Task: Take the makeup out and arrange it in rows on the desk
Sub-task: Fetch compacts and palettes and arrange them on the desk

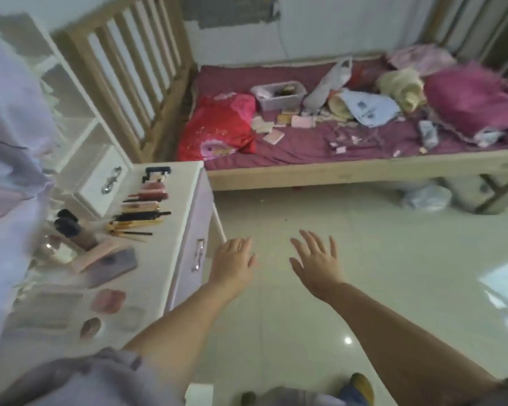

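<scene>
The makeup [143,206] lies on the white desk [170,230] at your left. Slim tubes and sticks sit side by side in a row running away from you, from black-and-gold pencils [129,228] near the middle up to a black-capped item [156,172] at the far end. Left of the pencils, two dark-capped bottles [71,230] lie close together. Nearer to you, a pink case [100,256] rests against a grey case [116,266]. A pink compact [109,300] and a round compact [90,327] lie closer still; this part of the view is blurred, so finer detail cannot be told.

More makeup remains on the bed [305,142] across the floor [364,259]. A clear box [279,95] stands on the purple sheet, with flat palettes [285,123] scattered just in front of it. A red pillow [217,127] lies to its left; bags and cloth lie to its right.

Your left hand [233,259] is extended over the floor, just beside the desk's front corner. Its fingers are straight and together, holding nothing. Your right hand [317,259] is extended beside it, apart from the left, with fingers straight and spread, also holding nothing. Neither hand touches any object.

A drawer handle [199,254] shows on the desk front. A small white drawer unit [103,178] stands at the back of the desk.
</scene>
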`<action>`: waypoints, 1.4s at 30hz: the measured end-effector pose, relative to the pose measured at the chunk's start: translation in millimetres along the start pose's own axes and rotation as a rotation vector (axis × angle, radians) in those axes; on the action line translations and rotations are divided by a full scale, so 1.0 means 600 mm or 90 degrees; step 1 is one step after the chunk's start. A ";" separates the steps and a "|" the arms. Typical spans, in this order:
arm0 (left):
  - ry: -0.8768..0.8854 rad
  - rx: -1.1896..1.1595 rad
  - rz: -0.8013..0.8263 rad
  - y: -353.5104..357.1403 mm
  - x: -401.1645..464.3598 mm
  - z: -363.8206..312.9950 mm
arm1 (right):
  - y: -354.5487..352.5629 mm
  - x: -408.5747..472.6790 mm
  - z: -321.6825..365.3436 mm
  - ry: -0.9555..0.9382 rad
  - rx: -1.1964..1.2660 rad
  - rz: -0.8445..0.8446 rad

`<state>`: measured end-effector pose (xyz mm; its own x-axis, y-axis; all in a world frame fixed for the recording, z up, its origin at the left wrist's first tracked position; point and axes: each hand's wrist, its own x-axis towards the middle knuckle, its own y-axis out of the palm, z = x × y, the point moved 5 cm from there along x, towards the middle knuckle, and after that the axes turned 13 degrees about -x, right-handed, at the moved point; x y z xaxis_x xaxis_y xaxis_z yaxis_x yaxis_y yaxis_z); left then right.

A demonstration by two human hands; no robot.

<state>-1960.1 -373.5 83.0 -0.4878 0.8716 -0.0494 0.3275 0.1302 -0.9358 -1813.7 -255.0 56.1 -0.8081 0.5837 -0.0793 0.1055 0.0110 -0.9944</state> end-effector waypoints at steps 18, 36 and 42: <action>0.424 -0.002 0.301 0.438 -0.121 -0.954 | 0.162 -0.786 -0.725 0.559 0.056 0.176; 0.725 0.094 0.442 0.718 -0.012 -1.657 | 0.246 -1.041 -1.272 0.944 0.154 0.170; 0.799 0.093 0.453 0.776 0.040 -1.891 | 0.242 -1.083 -1.453 1.038 0.198 0.143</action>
<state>-901.2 244.4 42.0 0.7818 0.5715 -0.2494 0.0715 -0.4796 -0.8746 -767.9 75.2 24.8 0.6332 0.7291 -0.2598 -0.1447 -0.2183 -0.9651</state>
